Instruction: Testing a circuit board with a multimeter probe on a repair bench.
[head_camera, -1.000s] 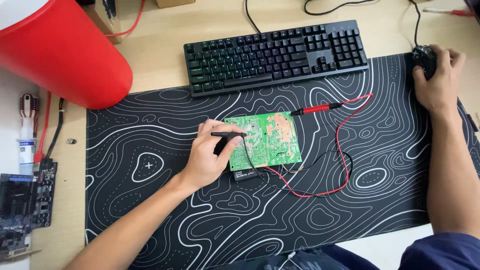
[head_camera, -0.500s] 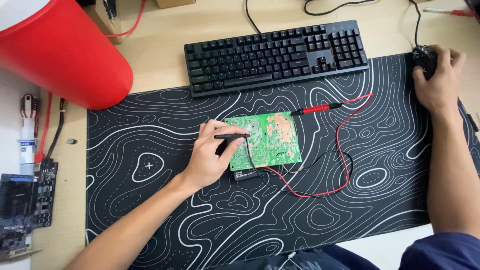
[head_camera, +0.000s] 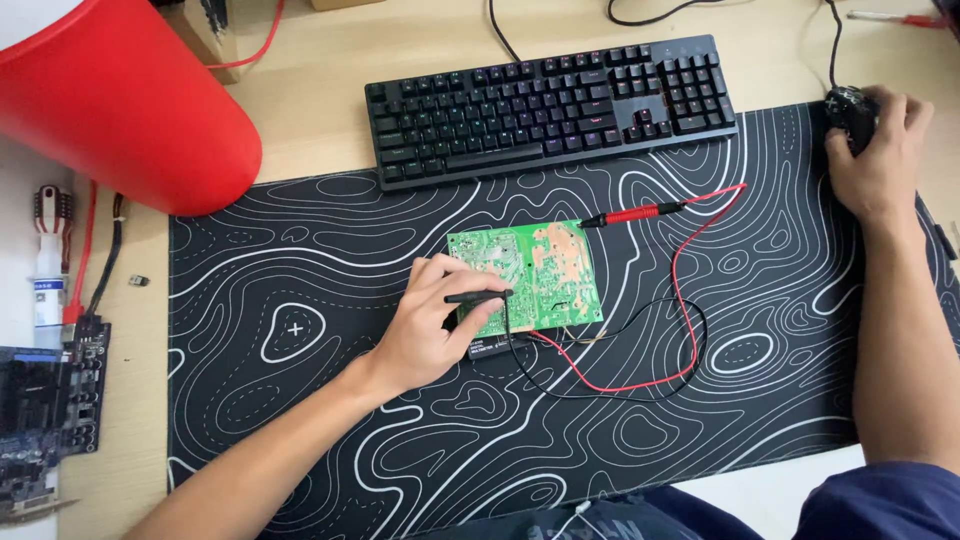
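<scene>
A circuit board (head_camera: 525, 275) lies mid-mat (head_camera: 300, 420) under my left grip (head_camera: 425, 330), the keyboard (head_camera: 550, 105) behind it along the tabletop's (head_camera: 330, 120) far edge; my right grip (head_camera: 880, 160) rests on a mouse (head_camera: 850, 110) at the mat's far right corner.

The left hand (head_camera: 430, 330) curls in a pinch grip, forearm angled up from lower left; the right hand (head_camera: 880, 160) rests cupped, palm down, arm extended.

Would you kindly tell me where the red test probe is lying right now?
In the head view, the red test probe lies unheld on the black desk mat, right of centre, just off the green circuit board's upper right corner, below the keyboard.
</scene>
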